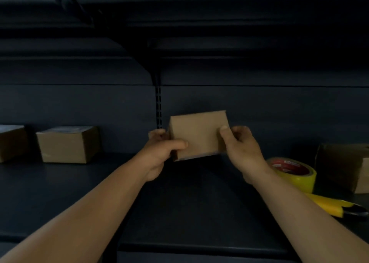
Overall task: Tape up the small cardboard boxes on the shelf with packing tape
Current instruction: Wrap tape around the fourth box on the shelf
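Above the middle of the dark shelf (60, 193), a small cardboard box (196, 134) was held up between both hands, tilted so that one plain brown face looked toward the camera and its lower edge hung clear of the shelf surface. The left hand (159, 153) clamped the box's left side, thumb lying across the lower left of the facing panel and the fingers (157, 132) wrapped round behind the left edge. The right hand (241, 149) gripped the right side, thumb pressed against the right edge of the same face while the other fingers curled behind, out of view. Both hands were closed on the box, neither one spread open, and both forearms reached in from the bottom corners. To the right, on the shelf just beyond the right wrist, lay a roll of yellow packing tape (295, 175) with a red core label. Nearer the camera rested a yellow utility knife (335, 205). Another cardboard box (343, 167) stood at the far right edge. Well to the left stood a closed box (67, 144), with one more box (13, 143) cut off by the frame beside it.
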Available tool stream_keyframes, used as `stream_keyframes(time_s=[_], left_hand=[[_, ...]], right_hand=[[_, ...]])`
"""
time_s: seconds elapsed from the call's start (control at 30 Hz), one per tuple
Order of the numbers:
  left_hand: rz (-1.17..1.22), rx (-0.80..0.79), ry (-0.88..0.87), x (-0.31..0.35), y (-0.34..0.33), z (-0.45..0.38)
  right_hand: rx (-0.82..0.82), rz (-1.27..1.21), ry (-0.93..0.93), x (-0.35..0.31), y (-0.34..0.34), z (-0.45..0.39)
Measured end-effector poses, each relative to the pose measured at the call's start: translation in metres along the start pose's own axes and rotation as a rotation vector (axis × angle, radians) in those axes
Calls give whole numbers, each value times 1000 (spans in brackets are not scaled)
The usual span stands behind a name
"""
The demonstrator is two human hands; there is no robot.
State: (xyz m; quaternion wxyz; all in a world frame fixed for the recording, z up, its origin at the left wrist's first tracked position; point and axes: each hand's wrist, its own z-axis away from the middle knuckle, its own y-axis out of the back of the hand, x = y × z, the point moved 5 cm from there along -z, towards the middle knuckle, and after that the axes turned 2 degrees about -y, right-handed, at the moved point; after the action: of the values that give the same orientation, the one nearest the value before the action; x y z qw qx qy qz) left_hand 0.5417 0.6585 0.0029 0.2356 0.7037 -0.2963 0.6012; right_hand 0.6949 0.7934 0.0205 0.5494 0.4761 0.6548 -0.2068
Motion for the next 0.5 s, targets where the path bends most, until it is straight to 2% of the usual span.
stream_keyframes(time_s=[0.17,0.33,0.5], left_hand=[[-181,-167,-95,-2,2,4],[-293,-175,-174,-7,3,7],[-369,-191,-259,-6,3,10]], right_hand=[[-23,-62,-31,6,-4,2],[-41,-236,-130,16,-7,3],[-58,-319,-136,18,-6,4]])
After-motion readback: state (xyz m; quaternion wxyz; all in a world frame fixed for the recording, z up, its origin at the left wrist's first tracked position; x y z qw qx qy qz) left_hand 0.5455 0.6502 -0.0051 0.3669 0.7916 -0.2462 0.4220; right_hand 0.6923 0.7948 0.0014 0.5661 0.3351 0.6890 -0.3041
